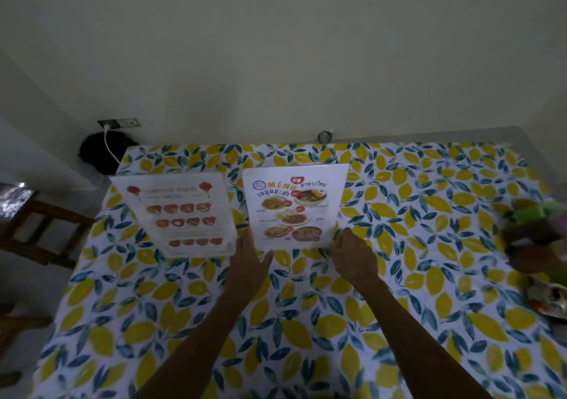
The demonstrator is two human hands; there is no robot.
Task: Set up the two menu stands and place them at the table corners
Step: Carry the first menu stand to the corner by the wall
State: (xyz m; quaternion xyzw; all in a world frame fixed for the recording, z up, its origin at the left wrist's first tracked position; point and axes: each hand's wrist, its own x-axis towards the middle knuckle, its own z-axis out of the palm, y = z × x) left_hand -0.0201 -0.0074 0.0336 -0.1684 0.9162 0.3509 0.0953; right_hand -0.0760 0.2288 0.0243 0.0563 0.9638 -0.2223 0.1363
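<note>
Two clear acrylic menu stands rest on the lemon-print tablecloth point(306, 322). The left menu stand point(178, 213) shows rows of red dishes and two lanterns. The right menu stand point(294, 205) carries a white sheet with "MENU" in orange and food photos. My left hand point(250, 260) touches the lower left corner of the right stand, fingers extended. My right hand point(352, 256) is at its lower right corner, fingers curled against the edge. Whether either hand actually grips it is unclear.
The table's far edge meets a pale wall. A wooden chair point(40, 233) stands off the left side. A black bag point(104, 153) and a white cable at a wall socket point(118, 123) sit beyond the far left corner. Blurred green and brown items point(537, 239) crowd the right edge.
</note>
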